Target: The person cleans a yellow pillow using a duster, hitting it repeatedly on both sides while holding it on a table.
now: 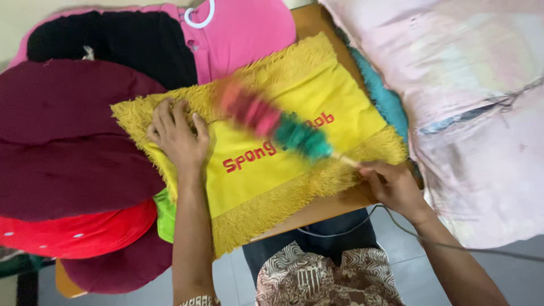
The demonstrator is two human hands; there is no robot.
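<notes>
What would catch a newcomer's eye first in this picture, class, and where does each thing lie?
First, the bright yellow fringed mat in the middle, pinned at its left edge by the left hand. Across it lies a blurred pink and teal duster, its handle held by the right hand at lower right. Dark maroon cushions fill the left side.

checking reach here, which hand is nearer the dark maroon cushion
Left. The left hand lies flat on the yellow mat right beside the maroon cushion; the right hand grips the duster handle, far across.

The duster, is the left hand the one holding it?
No, the duster is held by its stick in the right hand, while the left hand lies flat on the yellow mat.
</notes>
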